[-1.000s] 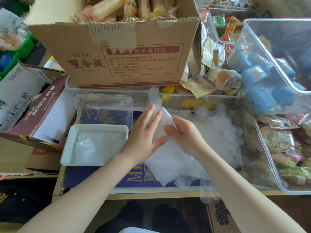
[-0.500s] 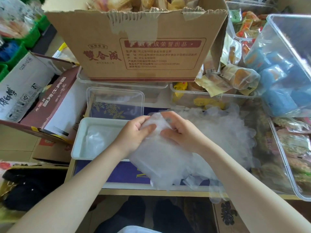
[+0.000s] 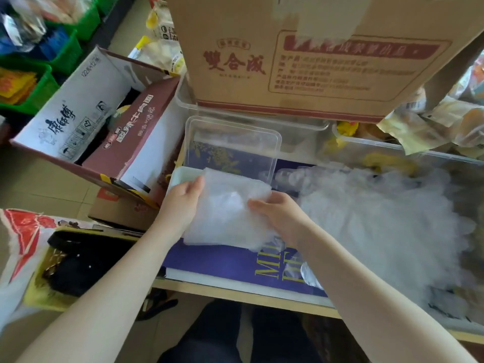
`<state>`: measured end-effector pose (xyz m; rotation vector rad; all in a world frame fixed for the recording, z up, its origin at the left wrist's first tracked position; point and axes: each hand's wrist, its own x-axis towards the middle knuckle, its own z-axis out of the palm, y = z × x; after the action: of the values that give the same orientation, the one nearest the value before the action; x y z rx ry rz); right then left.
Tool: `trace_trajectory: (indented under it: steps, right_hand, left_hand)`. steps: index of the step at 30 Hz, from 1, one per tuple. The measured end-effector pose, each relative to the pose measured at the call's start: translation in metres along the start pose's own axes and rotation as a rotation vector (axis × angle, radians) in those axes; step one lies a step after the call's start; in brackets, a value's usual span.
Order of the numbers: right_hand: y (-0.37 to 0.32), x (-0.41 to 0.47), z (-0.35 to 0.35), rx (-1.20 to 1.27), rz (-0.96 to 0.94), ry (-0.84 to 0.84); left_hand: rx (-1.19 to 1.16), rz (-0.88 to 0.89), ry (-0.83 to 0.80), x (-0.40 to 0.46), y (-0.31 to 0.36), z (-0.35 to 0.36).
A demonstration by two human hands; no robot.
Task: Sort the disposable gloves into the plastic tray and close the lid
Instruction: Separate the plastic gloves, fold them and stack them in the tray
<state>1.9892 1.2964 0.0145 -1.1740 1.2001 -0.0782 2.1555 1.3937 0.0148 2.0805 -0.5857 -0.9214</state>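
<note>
While both hands carry the folded glove stack over to the tray, grip notes first. L hand holds the stack's left edge, thumb on top, fingers hidden under the film, so curled round it. R hand pinches the right edge, fingertips on top. Stack is a translucent wad of disposable gloves, hanging a bit at its near edge, above the blue book cover.

White plastic tray is mostly hidden under the stack; only its far-left corner shows beside the L thumb. Can't tell how full it is. Clear lid lies flat just beyond the tray, touching or nearly so; can't say which. Loose glove pile sprawls to the right, inside a clear bin whose rim shows at the right edge, so plenty left to sort, I judge.

How I'd do this step well:
- keep both edges pinched so thin film doesn't fan out
- centre stack over tray before lowering; corners first, then press flat w/ open palms
- tuck any overhang inside the rim, else lid won't seat
- don't drag the sleeve-side arm through the loose pile

Further out: big cardboard carton w/ red print behind the lid, noodle carton to the left, green crates far left.
</note>
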Motion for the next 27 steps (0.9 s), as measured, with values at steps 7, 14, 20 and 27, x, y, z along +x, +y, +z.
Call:
trace_trajectory:
  steps: [7,14,20,27]
  right_hand:
    - [-0.006,0.018,0.044,-0.716,-0.041,0.215]
    - [0.001,0.037,0.07,-0.513,-0.014,0.243]
    - [0.013,0.036,0.081,-0.898,-0.156,0.379]
    - [0.025,0.025,0.069,-1.308,-0.695,0.07]
  left_hand:
    - [0.611,0.17,0.047,0.027,-0.026,0.001]
    - [0.479,0.31,0.015,0.036,-0.037,0.001]
    - [0.408,0.348,-0.059,0.042,-0.039,-0.004]
    - [0.958,0.478,-0.02,0.047,-0.039,0.004]
